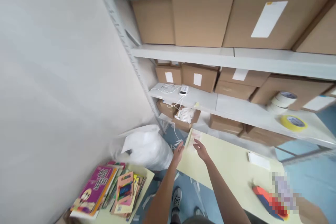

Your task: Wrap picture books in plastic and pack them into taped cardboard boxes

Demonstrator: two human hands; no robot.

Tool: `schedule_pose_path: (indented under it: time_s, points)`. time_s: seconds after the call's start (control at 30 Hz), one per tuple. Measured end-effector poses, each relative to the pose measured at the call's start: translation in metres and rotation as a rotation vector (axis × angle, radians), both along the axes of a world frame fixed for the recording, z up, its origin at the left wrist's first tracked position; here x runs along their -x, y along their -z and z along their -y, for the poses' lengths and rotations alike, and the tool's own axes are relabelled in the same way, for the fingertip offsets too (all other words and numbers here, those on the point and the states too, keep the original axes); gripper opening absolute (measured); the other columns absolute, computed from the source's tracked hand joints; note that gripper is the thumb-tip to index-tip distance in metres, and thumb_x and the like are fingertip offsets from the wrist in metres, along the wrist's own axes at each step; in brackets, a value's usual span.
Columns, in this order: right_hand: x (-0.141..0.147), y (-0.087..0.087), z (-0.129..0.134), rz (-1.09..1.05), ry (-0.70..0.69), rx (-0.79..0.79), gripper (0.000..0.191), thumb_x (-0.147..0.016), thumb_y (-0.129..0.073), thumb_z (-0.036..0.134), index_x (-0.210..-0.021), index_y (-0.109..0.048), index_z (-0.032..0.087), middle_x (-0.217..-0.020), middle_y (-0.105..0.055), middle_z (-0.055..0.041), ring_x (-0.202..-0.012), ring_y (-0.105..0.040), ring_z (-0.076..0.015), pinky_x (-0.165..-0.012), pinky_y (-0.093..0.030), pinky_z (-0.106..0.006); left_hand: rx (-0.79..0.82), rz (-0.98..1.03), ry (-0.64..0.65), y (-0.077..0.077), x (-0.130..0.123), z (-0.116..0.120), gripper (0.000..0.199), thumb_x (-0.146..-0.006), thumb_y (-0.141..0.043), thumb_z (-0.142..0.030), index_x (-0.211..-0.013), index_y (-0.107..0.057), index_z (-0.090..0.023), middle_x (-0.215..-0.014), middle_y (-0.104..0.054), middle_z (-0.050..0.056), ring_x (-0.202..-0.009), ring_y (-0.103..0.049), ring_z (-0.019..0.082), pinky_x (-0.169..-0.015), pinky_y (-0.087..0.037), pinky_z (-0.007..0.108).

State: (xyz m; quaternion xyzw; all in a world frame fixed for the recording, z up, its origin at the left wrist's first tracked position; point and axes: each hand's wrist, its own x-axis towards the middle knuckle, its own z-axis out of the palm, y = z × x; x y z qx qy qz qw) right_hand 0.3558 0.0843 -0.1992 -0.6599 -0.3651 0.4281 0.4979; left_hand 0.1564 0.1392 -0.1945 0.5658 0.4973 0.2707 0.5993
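My left hand (179,149) is just off the left edge of the pale yellow table (228,157), its fingers close together near a thin white cable (175,131); whether it holds the cable is too small to tell. Over the table's left end is my right hand (201,149), fingers apart, with nothing visible in it. Beside it a clear sheet or bag with pinkish print (195,136) lies on the tabletop.
Metal shelves (183,51) with cardboard boxes rise ahead. White and yellow tape rolls (293,122) sit at the right. Books (98,189) and a white sack (148,148) are on the left. Another person's hand (309,210) is near a red and blue item (267,201).
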Motion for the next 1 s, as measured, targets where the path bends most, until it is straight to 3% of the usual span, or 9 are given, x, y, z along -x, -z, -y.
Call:
schedule_pose_path:
  time_s: [0.13, 0.27, 0.4, 0.57, 0.7, 0.8, 0.9, 1.0]
  points:
    - [0.033, -0.009, 0.009, 0.045, -0.186, -0.068, 0.068, -0.080, -0.069, 0.068, -0.135, -0.070, 0.030, -0.148, -0.064, -0.0115, -0.133, -0.062, -0.0376, -0.105, -0.055, -0.052, 0.036, 0.053, -0.217, -0.012, 0.042, 0.054, 0.062, -0.092, -0.064, -0.050, -0.149, -0.060, -0.026, -0.161, -0.050, 0.018, -0.149, -0.047, 0.038, -0.118, -0.044, 0.051]
    - [0.086, -0.028, 0.017, 0.101, -0.371, -0.130, 0.066, -0.084, -0.065, 0.065, -0.140, -0.067, 0.030, -0.154, -0.059, -0.0113, -0.140, -0.056, -0.0374, -0.110, -0.052, -0.055, -0.033, 0.013, -0.418, -0.030, 0.110, 0.107, 0.059, -0.093, -0.063, -0.051, -0.147, -0.063, -0.026, -0.158, -0.055, 0.015, -0.147, -0.050, 0.036, -0.121, -0.042, 0.049]
    - [0.164, -0.053, 0.026, 0.165, -0.563, -0.197, 0.067, -0.085, -0.065, 0.062, -0.142, -0.065, 0.029, -0.157, -0.056, -0.0101, -0.148, -0.048, -0.0354, -0.117, -0.045, -0.054, -0.131, 0.005, -0.608, -0.051, 0.189, 0.155, 0.061, -0.096, -0.059, -0.050, -0.149, -0.060, -0.018, -0.159, -0.053, 0.016, -0.150, -0.047, 0.031, -0.126, -0.036, 0.046]
    - [0.288, -0.076, 0.056, 0.199, -0.828, -0.266, 0.068, -0.086, -0.068, 0.056, -0.147, -0.063, 0.026, -0.162, -0.050, -0.0073, -0.155, -0.038, -0.0313, -0.129, -0.029, -0.049, -0.186, -0.009, -0.791, -0.063, 0.292, 0.218, 0.059, -0.097, -0.062, -0.047, -0.150, -0.059, -0.020, -0.159, -0.054, 0.013, -0.148, -0.049, 0.030, -0.124, -0.037, 0.046]
    - [0.401, -0.084, 0.104, 0.185, -0.996, -0.294, 0.061, -0.087, -0.067, 0.054, -0.141, -0.069, 0.025, -0.162, -0.051, -0.0074, -0.157, -0.035, -0.0308, -0.130, -0.027, -0.047, -0.221, -0.031, -0.909, -0.060, 0.387, 0.281, 0.058, -0.097, -0.064, -0.045, -0.150, -0.059, -0.022, -0.162, -0.050, 0.013, -0.149, -0.048, 0.029, -0.125, -0.036, 0.045]
    - [0.482, -0.080, 0.146, 0.229, -1.115, -0.317, 0.058, -0.088, -0.066, 0.049, -0.141, -0.069, 0.025, -0.163, -0.049, -0.0072, -0.156, -0.037, -0.0298, -0.130, -0.026, -0.045, -0.202, -0.083, -1.008, -0.050, 0.460, 0.331, 0.058, -0.097, -0.063, -0.044, -0.150, -0.058, -0.022, -0.163, -0.049, 0.013, -0.153, -0.043, 0.028, -0.126, -0.033, 0.043]
    - [0.551, -0.065, 0.184, 0.275, -1.200, -0.325, 0.060, -0.089, -0.066, 0.045, -0.146, -0.065, 0.026, -0.166, -0.045, -0.0046, -0.157, -0.036, -0.0289, -0.131, -0.024, -0.045, -0.176, -0.100, -1.065, -0.037, 0.524, 0.377, 0.060, -0.098, -0.061, -0.043, -0.154, -0.054, -0.020, -0.164, -0.047, 0.014, -0.154, -0.041, 0.027, -0.126, -0.034, 0.041]
    - [0.600, -0.043, 0.208, 0.344, -1.241, -0.272, 0.062, -0.088, -0.067, 0.040, -0.148, -0.063, 0.026, -0.168, -0.043, -0.0044, -0.158, -0.032, -0.0282, -0.131, -0.024, -0.044, -0.155, -0.107, -1.160, -0.026, 0.577, 0.420, 0.064, -0.096, -0.064, -0.039, -0.156, -0.051, -0.019, -0.165, -0.046, 0.015, -0.150, -0.046, 0.028, -0.122, -0.039, 0.039]
